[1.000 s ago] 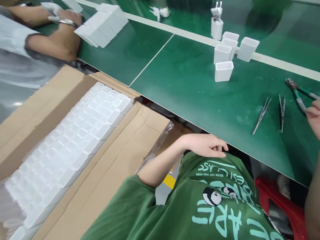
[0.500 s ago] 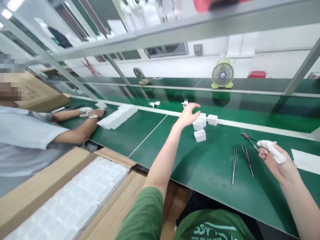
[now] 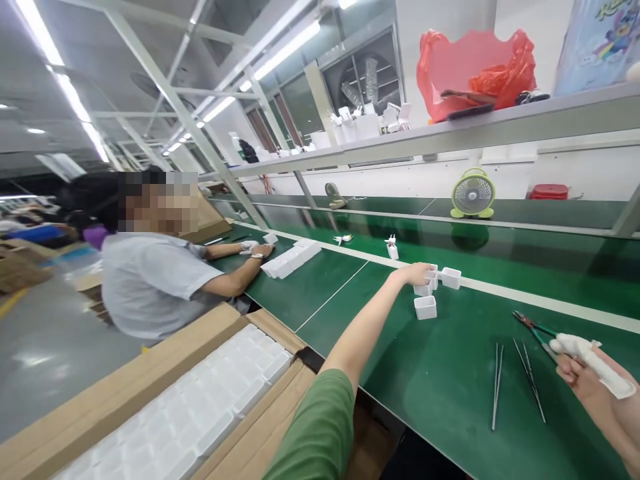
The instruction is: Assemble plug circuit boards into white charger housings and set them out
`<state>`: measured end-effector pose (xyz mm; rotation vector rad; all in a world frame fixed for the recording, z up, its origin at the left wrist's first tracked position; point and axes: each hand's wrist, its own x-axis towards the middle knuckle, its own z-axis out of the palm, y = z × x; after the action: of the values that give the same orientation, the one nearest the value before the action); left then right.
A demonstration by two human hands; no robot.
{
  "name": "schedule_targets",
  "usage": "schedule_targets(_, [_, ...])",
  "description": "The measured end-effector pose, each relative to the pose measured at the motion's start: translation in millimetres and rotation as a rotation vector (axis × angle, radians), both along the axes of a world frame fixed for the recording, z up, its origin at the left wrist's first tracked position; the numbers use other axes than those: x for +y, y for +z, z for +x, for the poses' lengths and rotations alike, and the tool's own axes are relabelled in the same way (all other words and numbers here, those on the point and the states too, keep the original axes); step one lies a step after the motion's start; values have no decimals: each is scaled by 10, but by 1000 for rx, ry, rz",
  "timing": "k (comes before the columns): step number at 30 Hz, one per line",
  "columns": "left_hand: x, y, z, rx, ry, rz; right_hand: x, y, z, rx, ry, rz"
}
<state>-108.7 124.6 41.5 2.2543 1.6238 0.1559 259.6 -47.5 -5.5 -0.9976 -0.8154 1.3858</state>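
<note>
My left hand reaches over a group of small white plastic boxes, its fingers together at the rim of one white box. Another open-topped box sits nearer to me, and one more box stands just right of the hand. At the right, my right hand, with white covering on its fingers, is closed around the green handles of a pair of pliers, jaws pointing away from me. Two metal tweezers, one left and one right, lie on the green bench between the hands.
A white plug piece stands beyond my left hand. At the lower left is a carton packed with white boxes. A co-worker sits at the left by a row of white boxes. A green fan stands behind.
My left hand has come down onto the white boxes, its fingers closing from a spread pose. The view has tilted up and left. My right hand still holds the pliers.
</note>
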Motion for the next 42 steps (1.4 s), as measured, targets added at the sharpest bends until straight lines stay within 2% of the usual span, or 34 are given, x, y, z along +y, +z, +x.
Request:
schedule_targets(3, [50, -35, 25, 34, 25, -3, 24, -1, -22, 22, 53, -50])
schedule_targets(6, [134, -52, 47, 58, 39, 4, -6, 76, -87, 56, 41, -34])
schedule_targets(11, [244, -13, 83, 69, 38, 7, -59, 233, -143, 46, 18, -17])
schedule_targets(15, [213, 25, 191, 46, -14, -5, -56, 272, -114, 21, 32, -41])
schedule_targets(20, [39, 127, 313, 17, -91, -50, -70, 262, -119, 32, 43, -48])
schedule_targets(23, [-163, 256, 246, -3, -109, -26, -95, 270, -152, 31, 43, -31])
schedule_targets(26, [-459, 357, 106, -12, -94, 33, -112, 279, -191, 61, 25, -49])
schedule_targets(29, [-787, 350, 19, 26, -71, 89, -126, 276, -233, 92, 30, -87])
schedule_targets(33, [-1080, 231, 73, 74, -120, 138, -150, 286, -277, 104, 56, -121])
schedule_targets(36, [-1118, 172, 172, 74, -198, 170, -157, 315, -290, 88, 38, -137])
schedule_targets(42, [-981, 180, 290, 97, -261, 237, -135, 295, -211, 44, 33, -102])
